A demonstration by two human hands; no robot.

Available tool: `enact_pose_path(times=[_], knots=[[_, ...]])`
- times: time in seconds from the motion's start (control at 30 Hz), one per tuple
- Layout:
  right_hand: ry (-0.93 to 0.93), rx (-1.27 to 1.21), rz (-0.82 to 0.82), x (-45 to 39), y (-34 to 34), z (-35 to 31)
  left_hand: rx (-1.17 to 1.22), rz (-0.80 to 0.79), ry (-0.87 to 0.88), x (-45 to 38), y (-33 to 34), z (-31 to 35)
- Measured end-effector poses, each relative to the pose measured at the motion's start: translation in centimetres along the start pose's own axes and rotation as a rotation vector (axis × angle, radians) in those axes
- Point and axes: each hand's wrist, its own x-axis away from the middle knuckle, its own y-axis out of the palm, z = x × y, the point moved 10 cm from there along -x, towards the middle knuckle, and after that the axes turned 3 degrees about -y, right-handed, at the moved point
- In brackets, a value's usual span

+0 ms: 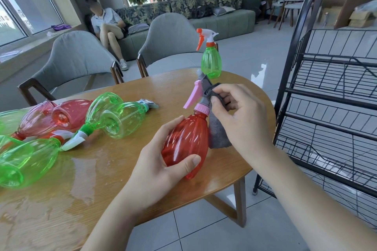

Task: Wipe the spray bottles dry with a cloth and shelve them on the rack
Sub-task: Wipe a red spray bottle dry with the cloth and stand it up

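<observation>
Glossy plastic, wet wood, black wire

The red spray bottle (184, 142) is clear ribbed plastic with a shine; the grey cloth (218, 134) looks soft and matt. The wooden table (126, 169) gleams with water, and the rack (330, 108) is thin black metal wire.

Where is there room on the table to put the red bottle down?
Bare wood lies near the front edge of the table, between the left hand and the lying green bottles, though it looks wet. The table's left side is crowded with bottles. The black rack shelves look empty.
</observation>
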Motion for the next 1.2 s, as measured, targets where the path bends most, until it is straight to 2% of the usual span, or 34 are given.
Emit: enact_pose_path(times=[0.17,0.3,0.57,0.67,0.8,0.93,1.2], knots=[[0.015,-0.052,-0.119,0.8,0.9,-0.1,0.037,0.011,-0.008,0.1,-0.1,0.0],[0.137,-0.02,-0.057,0.6,-0.3,1.9,0.047,0.011,-0.018,0.1,0.1,0.1],[0.437,-0.179,-0.001,1.9,-1.7,7.6,0.153,0.03,-0.054,-1.0,1.4,0.4],[0.491,-0.191,0.053,1.7,-3.7,9.0,0.211,0.005,-0.086,-4.5,3.3,0.3],[0.54,-0.186,0.072,1.5,-5.0,10.6,0.06,0.006,-0.052,-10.8,5.9,0.0],[0.557,-0.192,0.087,1.2,-5.3,11.5,-0.085,0.105,-0.027,-17.5,7.4,-0.5],[0.628,-0.265,0.177,1.0,-6.5,14.5,-0.167,0.208,-0.052,-27.2,10.1,-3.3]])
